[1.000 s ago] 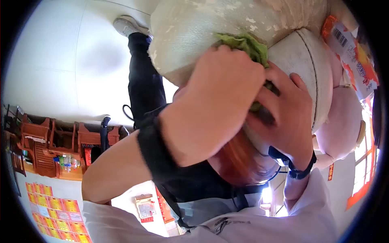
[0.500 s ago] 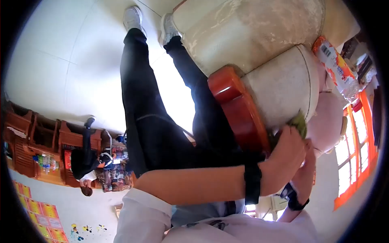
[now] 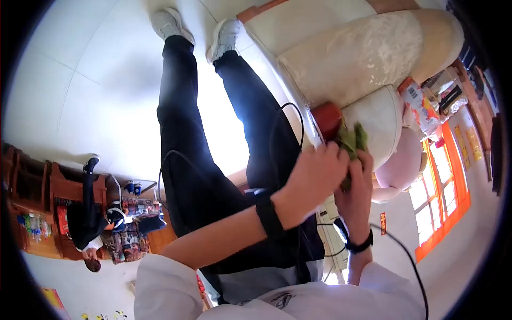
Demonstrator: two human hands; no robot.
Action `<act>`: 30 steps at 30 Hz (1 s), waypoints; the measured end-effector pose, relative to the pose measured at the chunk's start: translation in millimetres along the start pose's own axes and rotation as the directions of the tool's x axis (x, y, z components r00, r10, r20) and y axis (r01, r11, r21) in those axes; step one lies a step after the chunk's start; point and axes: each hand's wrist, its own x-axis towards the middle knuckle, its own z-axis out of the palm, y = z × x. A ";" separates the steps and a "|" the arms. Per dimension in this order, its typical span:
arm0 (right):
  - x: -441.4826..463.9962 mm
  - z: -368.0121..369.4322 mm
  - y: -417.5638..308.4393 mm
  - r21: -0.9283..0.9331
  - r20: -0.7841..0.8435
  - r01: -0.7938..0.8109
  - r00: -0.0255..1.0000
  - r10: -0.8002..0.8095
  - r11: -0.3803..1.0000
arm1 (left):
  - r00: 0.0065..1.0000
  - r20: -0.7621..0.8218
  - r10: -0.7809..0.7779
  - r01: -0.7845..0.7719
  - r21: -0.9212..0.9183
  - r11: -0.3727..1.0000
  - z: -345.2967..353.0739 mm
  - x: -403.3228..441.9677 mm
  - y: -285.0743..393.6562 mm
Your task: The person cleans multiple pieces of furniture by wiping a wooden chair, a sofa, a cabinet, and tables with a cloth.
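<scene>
So a crumpled green cloth [image 3: 354, 140] is held in both hands at once, and it's bunched right at the fingers, with most of it poking out just above the grip. The left hand [image 3: 317, 169] is turned with its back to the camera, fingers curled in on the cloth, basically no gap left. The right hand [image 3: 354, 200] is closed on it too, from just beside and below, fingers bent around the bunched-up fabric. Which fingertips do the actual pinching can't be told, since they're partly hidden by the cloth and each other.

A black wristband [image 3: 268, 217] is worn behind the left hand, and a dark band [image 3: 360, 244] is worn behind the right one.

Just above the grip, a glossy red-brown wooden armrest front [image 3: 327, 119] can be seen, with the padded off-white armrest [image 3: 376, 122] up and to the right. Whether the cloth touches either can't really be told. Farther above, the worn, peeling sofa seat [image 3: 346, 56] is seen. Off to the right of the grip there's a rounded pink object [image 3: 402, 160], then a plastic bottle [image 3: 424, 109] with an orange-and-white label. Black-trousered legs [image 3: 184, 101] are stretched out to the left. Well apart, on the far left, another person [image 3: 89, 218] is seated.
</scene>
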 end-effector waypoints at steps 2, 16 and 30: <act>21.9 -2.6 -12.9 0.104 0.144 -0.043 0.989 0.028 0.994 | 0.998 -0.067 -0.007 0.013 0.082 0.997 -12.7 -5.2 -13.6; 64.1 -72.0 -127.9 0.663 -0.139 0.267 0.962 -0.235 0.700 | 0.956 -0.149 -0.251 0.143 -0.510 0.848 -222.5 -30.3 -11.6; 166.2 -170.6 -60.4 0.782 -0.236 0.178 0.972 0.019 0.598 | 0.976 0.137 -0.167 0.188 -0.157 0.970 -300.1 155.8 80.5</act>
